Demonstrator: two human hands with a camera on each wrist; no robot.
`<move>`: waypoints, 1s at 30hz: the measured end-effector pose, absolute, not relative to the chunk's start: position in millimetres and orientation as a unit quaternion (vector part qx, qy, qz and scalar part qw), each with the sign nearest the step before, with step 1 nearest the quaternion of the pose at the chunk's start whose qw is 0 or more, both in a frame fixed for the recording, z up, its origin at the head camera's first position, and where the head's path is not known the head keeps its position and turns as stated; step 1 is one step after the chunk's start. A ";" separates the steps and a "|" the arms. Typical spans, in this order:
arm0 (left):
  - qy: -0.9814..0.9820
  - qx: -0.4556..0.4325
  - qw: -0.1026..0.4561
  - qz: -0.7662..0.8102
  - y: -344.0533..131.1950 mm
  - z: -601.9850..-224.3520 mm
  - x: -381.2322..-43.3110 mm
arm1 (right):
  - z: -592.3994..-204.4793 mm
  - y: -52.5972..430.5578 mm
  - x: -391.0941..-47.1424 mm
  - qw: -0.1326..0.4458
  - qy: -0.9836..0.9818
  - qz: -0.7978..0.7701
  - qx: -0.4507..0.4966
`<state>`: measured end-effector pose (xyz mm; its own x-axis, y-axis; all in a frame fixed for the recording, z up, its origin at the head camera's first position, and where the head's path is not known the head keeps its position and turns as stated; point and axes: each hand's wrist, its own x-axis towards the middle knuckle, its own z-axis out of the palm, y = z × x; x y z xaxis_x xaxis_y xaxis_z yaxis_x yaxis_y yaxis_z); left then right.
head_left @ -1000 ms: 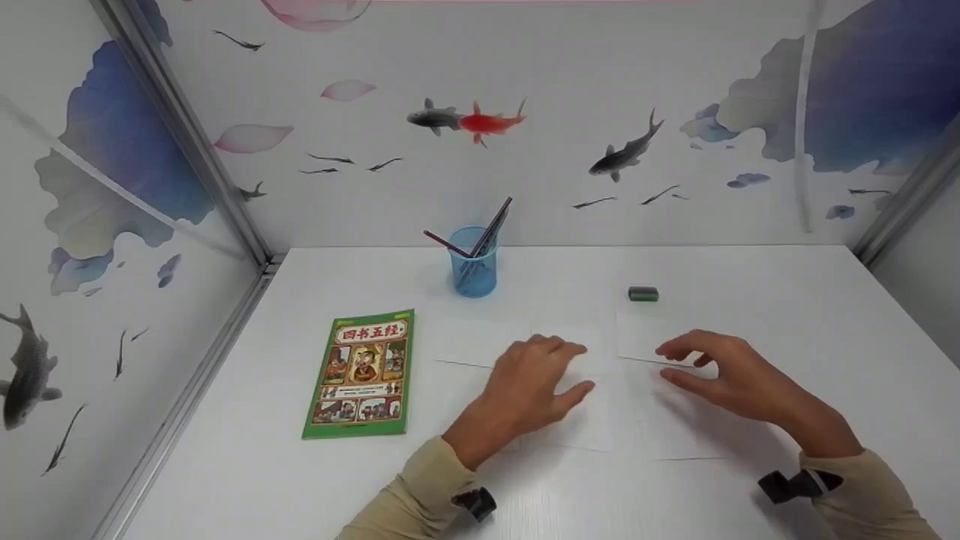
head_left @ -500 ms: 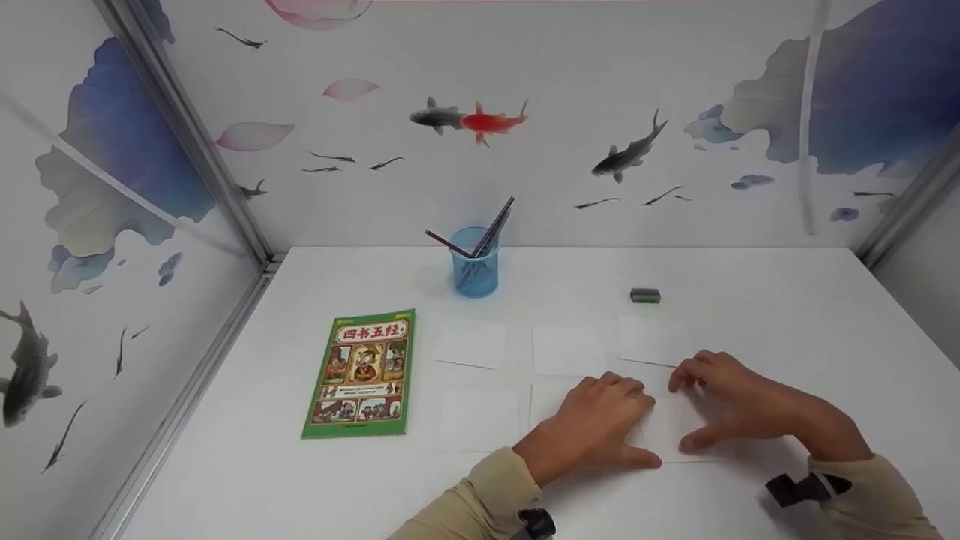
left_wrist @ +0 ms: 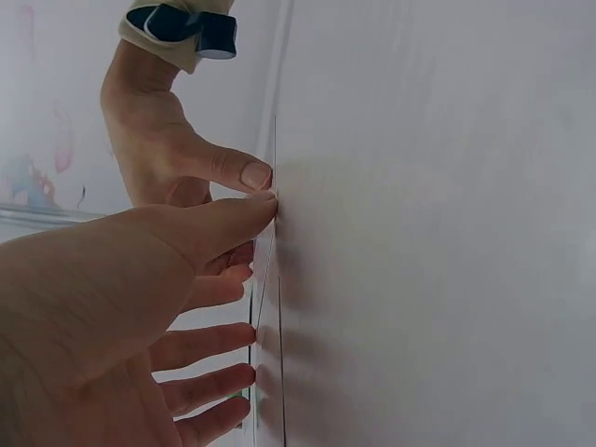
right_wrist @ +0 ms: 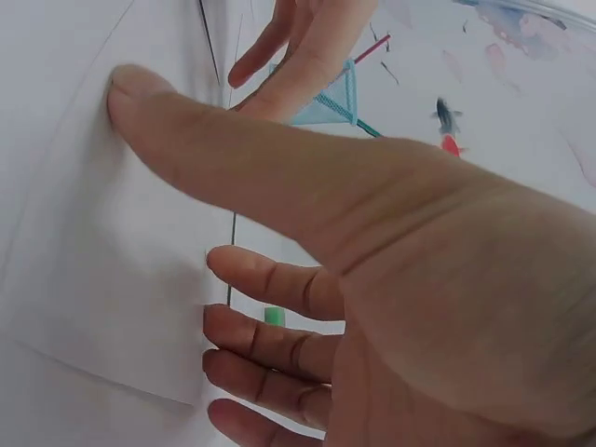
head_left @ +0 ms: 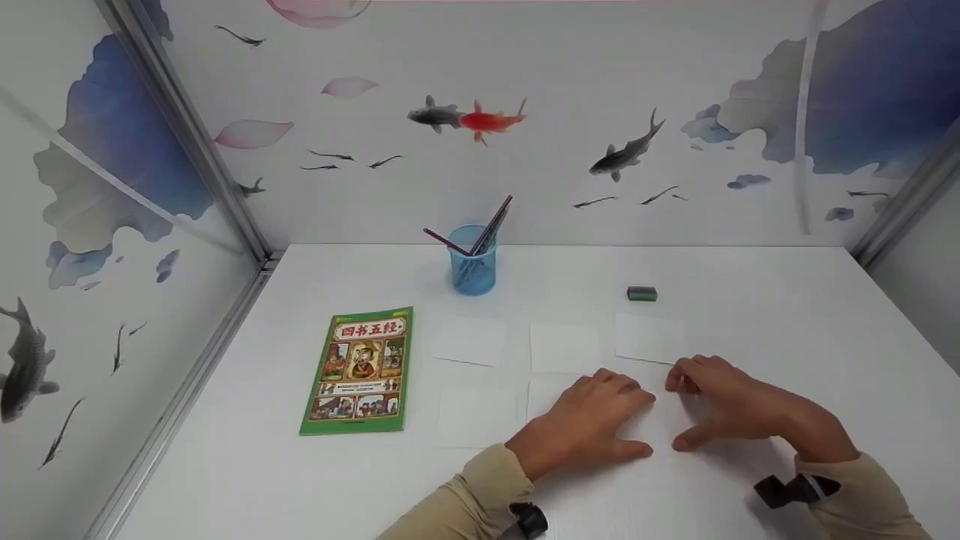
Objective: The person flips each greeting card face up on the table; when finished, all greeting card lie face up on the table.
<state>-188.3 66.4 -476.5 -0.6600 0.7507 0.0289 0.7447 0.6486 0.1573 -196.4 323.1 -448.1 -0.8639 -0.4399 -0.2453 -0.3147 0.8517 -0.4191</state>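
Several thin white square sheets lie in two rows on the white table, including a back-left sheet [head_left: 470, 343], a back-middle sheet [head_left: 564, 349] and a back-right sheet [head_left: 649, 337]. My left hand [head_left: 589, 424] rests palm down over the front row, fingers spread, partly covering the front-middle sheet [head_left: 541, 394]. Facing it, my right hand [head_left: 739, 409] has its fingertips and thumb down at the right of a front-right sheet [right_wrist: 102, 270]. That sheet's outline is faint in the head view. In the left wrist view the two thumbs nearly meet at the surface.
A green-edged comic-style book [head_left: 358, 371] lies at the left. Behind the sheets stands a blue mesh cup [head_left: 473, 274] holding several pencils. A small dark green cylinder [head_left: 642, 294] lies at the back right. Printed walls [head_left: 360, 202] enclose the table.
My left hand has moved right and toward me, uncovering the front-left sheet. My right hand has come down to the table, its thumb nearer me. Both hands are almost still over the last half second.
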 end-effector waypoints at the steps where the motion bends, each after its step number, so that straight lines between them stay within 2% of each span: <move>1: 0.908 0.412 0.019 0.080 66.3 -476.6 -188.8 | -448.0 322.6 -196.6 0.172 0.946 -0.190 -0.198; 5: 0.908 0.409 0.016 0.085 67.5 -477.0 -189.6 | -449.7 322.4 -199.2 0.150 0.946 -0.210 -0.198; 13: 0.913 0.394 -0.005 0.109 67.2 -475.2 -187.1 | -446.4 318.9 -202.4 -0.008 0.941 -0.269 -0.204; 15: 0.909 0.389 0.018 0.150 66.5 -472.8 -185.8 | -442.5 315.0 -201.2 -0.037 0.933 -0.301 -0.191; 18: 0.889 0.378 0.089 0.242 66.5 -468.8 -184.6 | -436.6 307.7 -198.3 -0.065 0.916 -0.354 -0.175; 21: 0.846 0.360 0.165 0.357 68.2 -466.6 -184.4 | -434.2 301.1 -195.3 -0.067 0.897 -0.395 -0.188; 23: 0.808 0.357 0.191 0.428 70.3 -467.1 -185.5 | -435.4 297.6 -194.1 -0.043 0.878 -0.427 -0.213; 27: 0.756 0.363 0.195 0.508 72.4 -472.2 -189.4 | -441.3 293.9 -193.7 0.000 0.856 -0.447 -0.261; 30: 0.753 0.349 0.188 0.526 69.9 -476.0 -191.5 | -445.2 294.1 -194.4 -0.007 0.864 -0.429 -0.263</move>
